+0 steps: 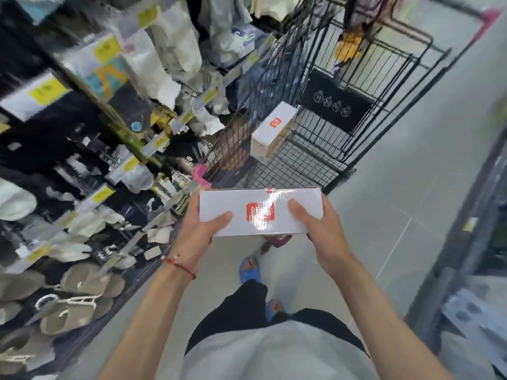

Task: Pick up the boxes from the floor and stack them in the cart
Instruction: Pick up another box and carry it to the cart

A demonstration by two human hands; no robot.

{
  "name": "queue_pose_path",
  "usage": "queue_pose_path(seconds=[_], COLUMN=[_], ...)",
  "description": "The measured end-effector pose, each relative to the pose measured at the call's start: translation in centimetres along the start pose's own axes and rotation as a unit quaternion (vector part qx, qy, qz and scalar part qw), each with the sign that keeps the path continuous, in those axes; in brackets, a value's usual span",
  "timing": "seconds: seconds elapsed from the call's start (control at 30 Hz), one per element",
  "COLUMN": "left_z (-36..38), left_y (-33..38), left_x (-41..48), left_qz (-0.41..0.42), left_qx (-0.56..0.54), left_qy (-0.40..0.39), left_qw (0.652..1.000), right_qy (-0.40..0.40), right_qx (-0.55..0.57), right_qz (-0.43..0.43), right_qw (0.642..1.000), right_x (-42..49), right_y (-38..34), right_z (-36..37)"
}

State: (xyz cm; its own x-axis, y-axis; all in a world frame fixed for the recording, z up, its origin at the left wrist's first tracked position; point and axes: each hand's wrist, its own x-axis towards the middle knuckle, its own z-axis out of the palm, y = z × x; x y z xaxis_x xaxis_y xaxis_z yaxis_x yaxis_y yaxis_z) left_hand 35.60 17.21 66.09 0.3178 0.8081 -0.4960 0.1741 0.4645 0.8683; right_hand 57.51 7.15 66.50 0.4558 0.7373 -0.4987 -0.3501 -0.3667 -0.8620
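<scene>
Grip: both hands closed on one white box (260,212), held level in front of the body, above the floor.
Left hand (200,229): clasps the box's left end, thumb lying across the top face, fingers hidden underneath; a red string bracelet (179,267) circles the wrist.
Right hand (321,231): clasps the right end, thumb on top close to the red logo, fingers hidden under the box.
Held box: glossy wrap, red logo at the middle of the top; its far long edge sits near the cart's pink handle corner (200,175) in this view.
Cart (343,127): black wire shopping cart straight ahead, top open.
Box in cart (273,131): a second white box with a red logo lies on the wire bottom at the left side, tilted against the left wall.
Room in cart: the wire bottom to the right of that box is bare up to the right wall.
Floor (397,204): pale tiles, open to the right of the cart and between the person and the cart.
Left edge: shelves (82,149) of slippers and packaged goods run close along the cart's left side; much of this is blurred.
Right edge: a dark shelf frame (466,229) borders the aisle, well apart from the cart.
Feet: blue sandals (249,268) below the held box.
</scene>
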Motion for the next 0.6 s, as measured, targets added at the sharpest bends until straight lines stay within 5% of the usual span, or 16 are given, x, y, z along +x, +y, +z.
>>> queue_pose_path(seconds=[0.33, 0.6], left_z=[7.5, 18.0], left_y=[4.8, 6.9], left_x=[8.5, 11.4], left_qz=[0.004, 0.004], left_qx=[0.006, -0.018], left_qy=[-0.039, 0.042], left_qw=[0.999, 0.999], right_qy=[0.035, -0.067], right_qx=[0.003, -0.008], right_qz=[-0.017, -0.003], right_qw=[0.999, 0.998], right_x=[6.8, 16.0], right_y=[-4.2, -9.7], right_z=[-5.9, -14.6])
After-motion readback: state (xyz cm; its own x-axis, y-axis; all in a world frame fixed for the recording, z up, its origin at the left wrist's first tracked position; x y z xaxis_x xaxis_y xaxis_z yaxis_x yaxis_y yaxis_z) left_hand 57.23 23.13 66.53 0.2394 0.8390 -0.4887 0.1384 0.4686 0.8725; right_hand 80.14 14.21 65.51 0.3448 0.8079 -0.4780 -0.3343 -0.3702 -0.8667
